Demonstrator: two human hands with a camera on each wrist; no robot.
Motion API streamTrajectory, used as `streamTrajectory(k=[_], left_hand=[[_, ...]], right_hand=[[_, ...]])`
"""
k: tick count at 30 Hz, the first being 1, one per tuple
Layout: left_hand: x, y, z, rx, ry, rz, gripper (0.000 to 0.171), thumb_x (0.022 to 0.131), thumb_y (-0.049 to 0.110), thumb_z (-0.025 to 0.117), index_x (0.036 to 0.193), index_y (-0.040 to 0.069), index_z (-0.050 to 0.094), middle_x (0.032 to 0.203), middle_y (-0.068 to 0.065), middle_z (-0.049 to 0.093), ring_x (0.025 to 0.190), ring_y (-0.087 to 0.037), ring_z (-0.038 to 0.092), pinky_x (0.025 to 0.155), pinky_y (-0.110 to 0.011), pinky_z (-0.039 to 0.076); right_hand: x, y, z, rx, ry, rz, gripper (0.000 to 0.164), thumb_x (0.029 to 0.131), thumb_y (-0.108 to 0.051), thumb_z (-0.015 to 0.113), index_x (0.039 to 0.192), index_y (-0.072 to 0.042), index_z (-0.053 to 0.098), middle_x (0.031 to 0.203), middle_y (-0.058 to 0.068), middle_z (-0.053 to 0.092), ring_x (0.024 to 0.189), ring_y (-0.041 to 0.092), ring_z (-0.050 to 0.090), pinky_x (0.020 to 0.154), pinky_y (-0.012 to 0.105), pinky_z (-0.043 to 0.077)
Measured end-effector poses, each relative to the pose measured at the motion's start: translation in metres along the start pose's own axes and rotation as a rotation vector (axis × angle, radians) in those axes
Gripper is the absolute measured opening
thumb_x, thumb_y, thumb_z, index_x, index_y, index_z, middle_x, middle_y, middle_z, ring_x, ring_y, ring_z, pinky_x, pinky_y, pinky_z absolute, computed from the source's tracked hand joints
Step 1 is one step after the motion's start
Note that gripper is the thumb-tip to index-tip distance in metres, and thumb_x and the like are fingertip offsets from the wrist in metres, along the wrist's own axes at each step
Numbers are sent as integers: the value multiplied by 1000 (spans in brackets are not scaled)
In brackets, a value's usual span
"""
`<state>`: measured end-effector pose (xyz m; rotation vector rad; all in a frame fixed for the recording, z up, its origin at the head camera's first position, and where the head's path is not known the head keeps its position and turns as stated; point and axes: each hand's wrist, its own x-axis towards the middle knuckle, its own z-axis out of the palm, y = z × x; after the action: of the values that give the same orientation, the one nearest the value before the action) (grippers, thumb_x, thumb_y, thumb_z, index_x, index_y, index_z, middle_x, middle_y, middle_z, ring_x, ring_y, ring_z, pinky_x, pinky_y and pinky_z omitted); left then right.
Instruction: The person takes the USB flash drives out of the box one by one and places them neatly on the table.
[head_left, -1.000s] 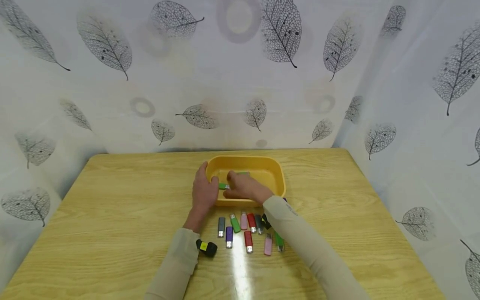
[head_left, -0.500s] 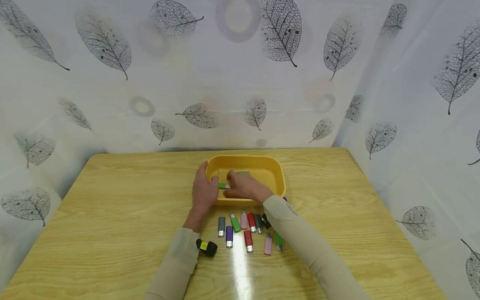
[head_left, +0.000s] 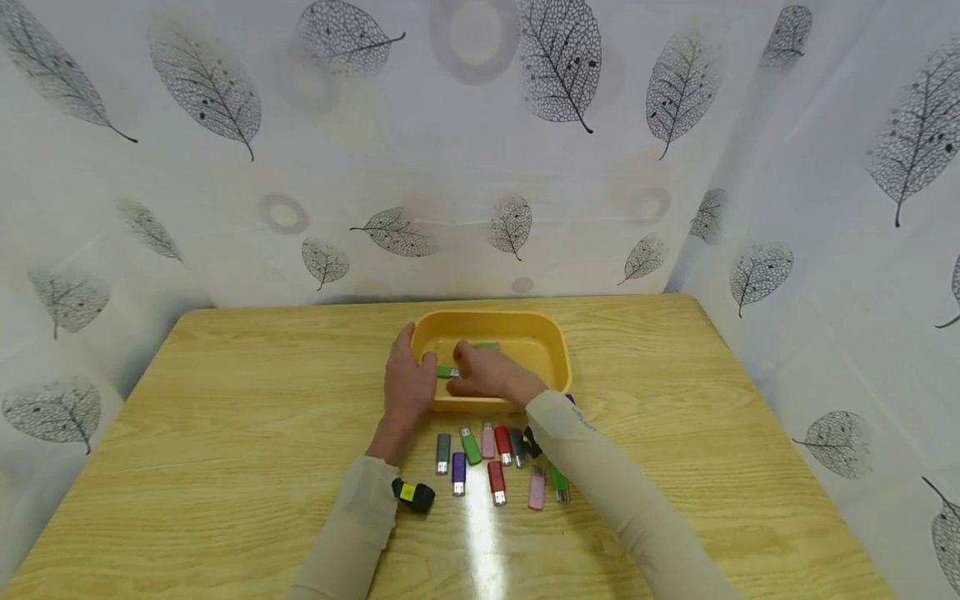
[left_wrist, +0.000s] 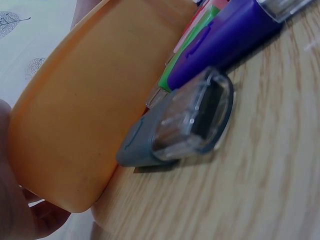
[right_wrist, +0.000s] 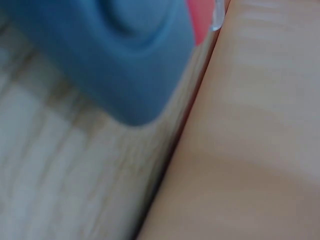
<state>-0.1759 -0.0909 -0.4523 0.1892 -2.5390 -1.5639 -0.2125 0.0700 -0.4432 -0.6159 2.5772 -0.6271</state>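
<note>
A yellow plastic tray (head_left: 551, 333) stands near the back of the table. My left hand (head_left: 409, 379) grips its left side, thumb over the rim; in the left wrist view the fingers (left_wrist: 47, 220) curl around the tray's corner. My right hand (head_left: 487, 372) reaches into the tray over the front rim, thumb and forefinger spread apart. Between these fingertips and the left thumb lies a green USB stick (head_left: 446, 372) with its metal plug to the right. A second green USB stick (head_left: 487, 345) shows partly behind the right hand.
In front of the tray lie several USB sticks: grey (head_left: 443, 454), green (head_left: 470, 447), red (head_left: 497, 483), purple (head_left: 458, 473) and pink (head_left: 536, 488) among them. The right forearm (head_left: 615, 492) partly hides a green one (head_left: 558, 482). A patterned curtain (head_left: 480, 167) hangs behind the table.
</note>
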Motion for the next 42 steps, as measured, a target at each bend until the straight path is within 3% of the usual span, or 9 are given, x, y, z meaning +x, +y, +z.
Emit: streamTrajectory(k=[14, 19, 25, 30, 35, 42], left_hand=[[0, 0, 0, 7, -4, -5, 60, 96, 15, 48, 152, 2, 31, 150, -19, 42, 127, -32, 49, 110, -49, 38], [1, -1, 1, 5, -5, -4, 59, 97, 15, 47, 152, 2, 31, 152, -19, 40, 133, -32, 46, 112, -49, 35], [0, 0, 1, 9, 13, 4, 59, 96, 15, 48, 151, 1, 33, 152, -20, 40, 134, -34, 44, 113, -49, 34], [0, 0, 0, 9, 19, 10, 59, 95, 13, 49, 150, 0, 34, 151, -21, 41, 134, -34, 44, 113, -49, 34], [-1, 0, 0, 6, 17, 15, 59, 95, 13, 48, 150, -1, 34, 151, -21, 41, 134, -35, 44, 113, -50, 34], [0, 0, 0, 2, 19, 23, 60, 94, 12, 49, 150, -1, 33, 150, -22, 41, 132, -34, 46, 112, -50, 35]], right_hand=[[-2, -2, -2, 12, -3, 10, 60, 91, -43, 64, 139, -13, 44, 97, -2, 62, 79, 15, 61, 70, 26, 52], [-3, -3, -2, 7, -4, 4, 67, 91, -41, 64, 145, -12, 37, 95, -1, 62, 76, 14, 61, 68, 26, 52], [-1, -3, -1, -61, 11, -72, 72, 94, -48, 62, 151, -16, 32, 109, 0, 68, 86, 9, 65, 80, 27, 53], [2, -3, 1, -108, 2, -114, 61, 95, -48, 60, 145, -16, 43, 121, 3, 68, 98, 13, 67, 85, 28, 53], [3, -4, 1, -151, 4, -130, 56, 96, -46, 60, 142, -17, 47, 114, 1, 68, 94, 12, 64, 84, 28, 53], [6, -5, 1, -226, -4, -215, 51, 96, -41, 63, 141, -19, 52, 113, -3, 68, 91, 9, 61, 89, 27, 51]])
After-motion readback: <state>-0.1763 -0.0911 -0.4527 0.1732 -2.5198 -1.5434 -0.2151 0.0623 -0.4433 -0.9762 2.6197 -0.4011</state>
